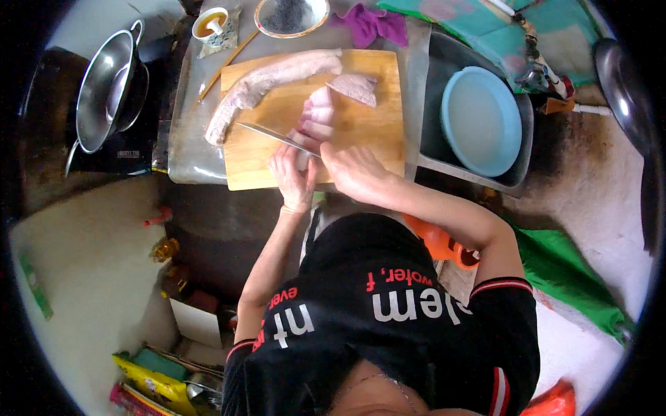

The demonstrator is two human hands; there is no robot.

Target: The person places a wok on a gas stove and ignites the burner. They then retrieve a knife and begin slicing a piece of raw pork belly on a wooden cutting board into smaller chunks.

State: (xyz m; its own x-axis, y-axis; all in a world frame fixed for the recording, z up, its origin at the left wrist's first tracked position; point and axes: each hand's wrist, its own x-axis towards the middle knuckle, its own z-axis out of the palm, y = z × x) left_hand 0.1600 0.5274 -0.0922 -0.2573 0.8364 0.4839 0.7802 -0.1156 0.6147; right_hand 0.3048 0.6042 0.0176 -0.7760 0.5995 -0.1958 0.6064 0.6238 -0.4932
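My right hand [351, 166] is closed on the handle of a kitchen knife [270, 136], whose blade points up and left over the meat. Under and beside the blade, my left hand [291, 174] holds the near end of the sliced pork [316, 130] on a wooden cutting board [374, 135]. The slices lie in an overlapping row leading away from me. A long pale strip of pork [250, 88] curves along the board's far left, its lower end over the edge. Another flat piece of meat [355, 89] lies at the upper right. My fingers hide most of the knife's handle.
A wok [106, 91] stands at the left. Behind the board are a cup [209, 26] of yellow liquid, a chopstick-like stick [226, 67], a bowl [291, 34] and a purple cloth [372, 26]. A blue basin [481, 122] sits in the sink [434, 104] below a tap [538, 73].
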